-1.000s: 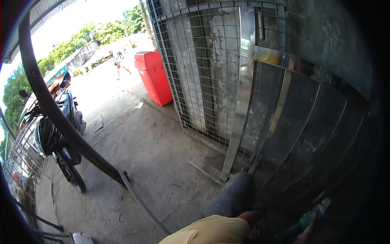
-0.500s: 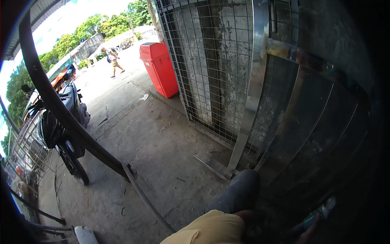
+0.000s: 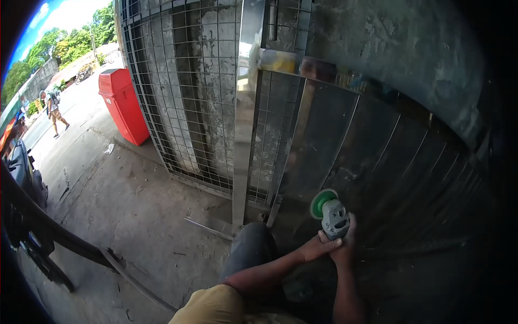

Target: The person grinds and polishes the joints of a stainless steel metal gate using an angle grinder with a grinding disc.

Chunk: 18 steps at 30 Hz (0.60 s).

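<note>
Down at 5 o'clock, low against the gate, both my hands hold an angle grinder (image 3: 330, 213). My left hand (image 3: 318, 247) wraps the body from below, grip closed on it; my right hand (image 3: 345, 243) clamps it from the right side, grip closed too. Green disc guard points to 11 o'clock and sits just beside or touching the steel gate panel (image 3: 345, 146); cannot tell if there is contact, no sparks seen. Bright steel post (image 3: 243, 124) stands at 12 o'clock, wire mesh fence (image 3: 178, 92) to its left. My knee (image 3: 251, 251) is bent at 6 o'clock on the concrete floor (image 3: 135, 210). Red bin (image 3: 123, 105) at 10 o'clock, a person walking (image 3: 54, 110) far off at 9.

Progress, my read: grinder is positioned at the lower panel, work seems barely begun; no fresh ground patch visible, the rest of the panel looks untouched.
</note>
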Available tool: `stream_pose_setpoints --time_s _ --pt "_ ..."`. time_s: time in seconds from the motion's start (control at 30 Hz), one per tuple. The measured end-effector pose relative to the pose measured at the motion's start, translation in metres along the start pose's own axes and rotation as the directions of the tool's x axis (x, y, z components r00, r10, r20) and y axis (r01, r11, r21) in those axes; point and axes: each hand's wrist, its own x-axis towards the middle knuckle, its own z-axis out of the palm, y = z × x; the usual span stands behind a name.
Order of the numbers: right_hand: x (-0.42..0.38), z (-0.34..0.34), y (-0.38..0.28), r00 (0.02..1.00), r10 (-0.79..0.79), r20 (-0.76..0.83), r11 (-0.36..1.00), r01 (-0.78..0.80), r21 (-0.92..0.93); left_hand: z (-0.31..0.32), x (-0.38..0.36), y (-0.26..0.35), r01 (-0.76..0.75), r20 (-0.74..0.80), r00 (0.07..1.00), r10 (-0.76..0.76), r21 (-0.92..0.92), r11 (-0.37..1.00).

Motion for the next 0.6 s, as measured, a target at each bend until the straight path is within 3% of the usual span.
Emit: stream_pose_setpoints --time_s 0.07,0.17,0.27,0.5,0.6 --pt "0.015 0.03 -0.007 0.974 -0.199 0.111 0.978 0.204 -0.037 -0.026 -0.01 -0.008 -0.201 -0.14 0.973 0.184 -0.119 0.972" --pt "0.03 0.063 -0.005 0.96 -0.2 0.194 0.974 0.217 -0.069 -0.049 -0.01 -0.016 -0.263 -0.302 0.932 0.199 -0.189 0.946" --pt "0.041 0.086 -0.005 0.928 -0.302 0.218 0.948 0.316 -0.031 -0.071 -0.008 -0.025 -0.332 -0.355 0.904 0.238 -0.231 0.915" --pt "0.059 0.089 -0.02 0.863 -0.419 0.281 0.884 0.458 -0.089 -0.084 -0.007 -0.01 -0.418 -0.34 0.882 0.327 -0.24 0.876" --pt "0.088 0.082 -0.037 0.838 -0.525 0.15 0.842 0.537 -0.052 -0.086 0.006 0.022 -0.459 -0.287 0.872 0.396 -0.202 0.865"
